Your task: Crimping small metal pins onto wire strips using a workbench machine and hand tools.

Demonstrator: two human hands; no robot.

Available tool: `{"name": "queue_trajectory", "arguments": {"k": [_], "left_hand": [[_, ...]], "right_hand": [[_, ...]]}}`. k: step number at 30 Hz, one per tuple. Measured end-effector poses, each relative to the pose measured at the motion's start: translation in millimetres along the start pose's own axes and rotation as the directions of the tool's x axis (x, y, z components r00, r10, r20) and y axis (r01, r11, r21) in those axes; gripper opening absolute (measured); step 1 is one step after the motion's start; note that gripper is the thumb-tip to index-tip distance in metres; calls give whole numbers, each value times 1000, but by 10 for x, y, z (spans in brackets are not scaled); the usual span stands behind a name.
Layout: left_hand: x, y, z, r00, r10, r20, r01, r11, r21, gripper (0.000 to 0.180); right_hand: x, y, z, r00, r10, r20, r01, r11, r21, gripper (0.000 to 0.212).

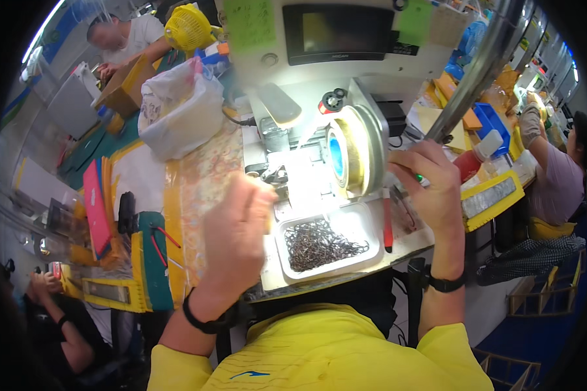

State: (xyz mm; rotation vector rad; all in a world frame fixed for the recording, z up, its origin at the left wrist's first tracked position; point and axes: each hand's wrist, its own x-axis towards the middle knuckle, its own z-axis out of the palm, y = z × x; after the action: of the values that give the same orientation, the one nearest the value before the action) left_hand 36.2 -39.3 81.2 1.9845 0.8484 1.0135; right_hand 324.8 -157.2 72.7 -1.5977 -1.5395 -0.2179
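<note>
My left hand is raised over the bench edge, left of a white tray. Its fingers curl together; motion blurs it, and anything inside cannot be made out. To the right of the machine's wheel, my right hand has thumb and forefinger pinched; whatever they hold is too small to name. In the tray lies a heap of small dark wiry pieces. Behind it stands a white bench machine with a dark screen. A pale round reel with a blue centre sits brightly lit on it.
A metal pole slants down near my right hand. A red-bodied bottle, a blue bin and a red-and-black pen-like tool lie rightward. Leftward are a white-bag-lined container and a pink folder. Several people sit nearby.
</note>
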Motion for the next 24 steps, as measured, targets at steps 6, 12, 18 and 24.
{"name": "queue_trajectory", "arguments": {"k": [6, 12, 18, 24], "left_hand": [[244, -327, -312, 998, -21, -66, 26, 997, 76, 22], [344, -638, -358, 962, -211, 171, 233, 965, -121, 21], [407, -710, -286, 807, -352, 475, 570, 676, -468, 15], [413, -797, -134, 773, -491, 402, 634, 577, -515, 11]], "right_hand": [[20, -81, 164, 960, 279, -22, -270, 946, 178, 16], [103, 5, 291, 875, 478, 73, -467, 798, 381, 19], [9, -8, 295, 860, 501, 99, -494, 768, 408, 22], [-205, 18, 161, 855, 518, -31, -490, 825, 282, 19]]}}
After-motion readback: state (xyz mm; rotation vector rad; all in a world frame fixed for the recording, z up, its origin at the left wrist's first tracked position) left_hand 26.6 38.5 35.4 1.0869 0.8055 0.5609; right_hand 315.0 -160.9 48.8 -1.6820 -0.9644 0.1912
